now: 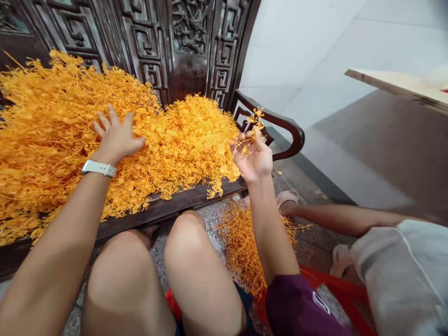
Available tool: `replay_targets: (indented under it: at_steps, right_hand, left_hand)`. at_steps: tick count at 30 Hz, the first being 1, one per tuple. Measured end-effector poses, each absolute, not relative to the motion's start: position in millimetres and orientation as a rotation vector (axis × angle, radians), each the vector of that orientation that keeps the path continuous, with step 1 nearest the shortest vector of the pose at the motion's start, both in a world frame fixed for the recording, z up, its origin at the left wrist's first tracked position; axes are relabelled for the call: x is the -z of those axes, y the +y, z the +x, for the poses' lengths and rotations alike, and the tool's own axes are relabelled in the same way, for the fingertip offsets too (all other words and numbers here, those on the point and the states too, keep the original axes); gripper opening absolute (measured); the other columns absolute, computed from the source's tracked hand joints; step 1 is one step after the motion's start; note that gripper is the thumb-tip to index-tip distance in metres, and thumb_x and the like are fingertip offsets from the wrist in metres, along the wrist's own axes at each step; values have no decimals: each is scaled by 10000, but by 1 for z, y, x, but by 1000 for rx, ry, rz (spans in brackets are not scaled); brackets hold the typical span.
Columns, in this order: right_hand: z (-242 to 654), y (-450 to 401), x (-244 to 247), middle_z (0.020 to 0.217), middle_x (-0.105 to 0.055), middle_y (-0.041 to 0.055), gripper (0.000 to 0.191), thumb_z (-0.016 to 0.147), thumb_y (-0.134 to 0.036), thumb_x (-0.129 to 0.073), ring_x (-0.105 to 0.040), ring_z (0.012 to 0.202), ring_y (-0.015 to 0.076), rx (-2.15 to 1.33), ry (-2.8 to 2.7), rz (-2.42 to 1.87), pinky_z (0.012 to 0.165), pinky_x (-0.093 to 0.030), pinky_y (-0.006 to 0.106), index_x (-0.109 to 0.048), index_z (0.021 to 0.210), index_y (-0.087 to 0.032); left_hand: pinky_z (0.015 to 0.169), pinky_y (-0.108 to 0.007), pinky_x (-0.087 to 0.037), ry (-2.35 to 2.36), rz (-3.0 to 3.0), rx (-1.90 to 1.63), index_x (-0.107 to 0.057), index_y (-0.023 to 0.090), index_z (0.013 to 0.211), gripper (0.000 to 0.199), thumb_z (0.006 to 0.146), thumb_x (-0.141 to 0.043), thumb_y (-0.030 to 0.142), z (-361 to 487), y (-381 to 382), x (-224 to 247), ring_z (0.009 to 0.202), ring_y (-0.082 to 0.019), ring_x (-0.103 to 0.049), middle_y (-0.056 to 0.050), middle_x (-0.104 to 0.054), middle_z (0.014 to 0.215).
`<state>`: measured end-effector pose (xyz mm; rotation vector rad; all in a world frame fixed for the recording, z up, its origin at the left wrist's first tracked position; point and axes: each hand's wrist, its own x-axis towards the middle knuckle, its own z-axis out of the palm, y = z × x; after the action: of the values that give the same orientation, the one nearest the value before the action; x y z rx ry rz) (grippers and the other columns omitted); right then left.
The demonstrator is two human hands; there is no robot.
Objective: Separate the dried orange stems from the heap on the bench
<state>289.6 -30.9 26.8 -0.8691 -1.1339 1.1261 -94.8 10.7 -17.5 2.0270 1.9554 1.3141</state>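
Observation:
A big heap of orange plastic flower sprigs (pixel 196 140) covers the seat of a dark carved wooden bench. My left hand (pixel 117 135), with a pale watch strap at the wrist, reaches over the left part of the heap. Its fingers are spread and nothing is in them. At the heap's right end, my right hand (pixel 254 156) is raised palm up, its fingers curled around an orange sprig (pixel 258 119). The tip of that sprig stands up above the fingers.
The bench's carved back (pixel 191 70) rises behind the heap, and its curved armrest (pixel 297 135) is at the right. On the floor lies a pile of orange stems (pixel 241 238). Another person's leg (pixel 325 219) extends in from the right. A board edge (pixel 392 86) juts in above.

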Motion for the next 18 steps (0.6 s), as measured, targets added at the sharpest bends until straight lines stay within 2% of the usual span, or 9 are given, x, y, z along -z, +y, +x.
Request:
replay_targets:
  at_steps: [2, 3, 4, 6, 8, 10, 13, 15, 18]
  right_hand:
    - [285, -42, -27, 969, -712, 59, 365, 939, -610, -605, -686, 1043, 214, -1180, -1135, -857, 877, -593, 370, -630, 873, -252]
    - [281, -47, -26, 983, -719, 58, 340, 936, -585, -627, -691, 1030, 210, -1205, -1138, -844, 879, -593, 368, -654, 903, -248]
    - [275, -52, -26, 1003, -726, 56, 309, 931, -554, -650, -694, 1024, 206, -1225, -1144, -831, 885, -592, 367, -679, 941, -246]
    - [262, -61, -24, 1049, -738, 48, 258, 917, -492, -694, -699, 1032, 201, -1244, -1160, -813, 899, -589, 367, -712, 1018, -255]
    - [249, -68, -21, 1086, -747, 43, 240, 904, -457, -717, -697, 1067, 205, -1227, -1171, -808, 907, -587, 372, -721, 1054, -270]
    - [240, -72, -17, 1115, -751, 45, 225, 894, -442, -726, -685, 1120, 213, -1177, -1170, -807, 919, -586, 377, -722, 1043, -273]
    - [236, -74, -9, 1116, -749, 47, 173, 864, -389, -749, -672, 1134, 207, -1089, -1113, -839, 936, -574, 364, -712, 976, -262]
    - [239, -73, -3, 1089, -742, 45, 157, 839, -342, -769, -678, 1073, 193, -1060, -1045, -874, 903, -571, 345, -688, 941, -255]
    - [246, -72, 8, 1013, -729, 29, 204, 800, -299, -808, -677, 919, 163, -1102, -907, -891, 802, -567, 318, -646, 912, -243]
  left_hand:
    - [1210, -789, -58, 2050, 2037, -1560, -606, 228, 1328, 757, 743, -803, 666, -62, -7, -8, 1556, -474, -166, -51, -360, 1673]
    - [1212, -754, -159, 2021, 2077, -1668, -622, 228, 1296, 628, 805, -791, 582, -41, -17, -20, 1530, -442, -247, -62, -376, 1657]
    - [1203, -698, -259, 1903, 2114, -1750, -641, 229, 1250, 490, 868, -753, 515, -19, -28, -30, 1479, -399, -354, -78, -464, 1582]
    - [1102, -547, -449, 1535, 2185, -1619, -652, 234, 1181, 320, 983, -622, 483, 27, -48, -44, 1288, -306, -567, -86, -662, 1306]
    - [914, -419, -542, 1265, 2134, -1412, -649, 221, 1160, 344, 1037, -521, 515, 64, -64, -45, 1067, -243, -672, -82, -724, 1105]
    - [782, -348, -534, 1128, 2049, -1281, -635, 214, 1185, 377, 1040, -515, 541, 86, -73, -36, 906, -196, -686, -70, -734, 1018]
    - [609, -307, -423, 1097, 2030, -1132, -646, 209, 1109, 361, 1025, -552, 547, 91, -77, -14, 669, -153, -597, -24, -686, 804]
    - [579, -310, -342, 1087, 2153, -1031, -645, 207, 913, 348, 1045, -533, 509, 85, -76, -2, 585, -140, -514, -1, -619, 684]
    - [611, -323, -308, 1086, 2407, -906, -582, 198, 725, 445, 1082, -467, 437, 74, -76, 7, 588, -146, -496, -14, -618, 665]
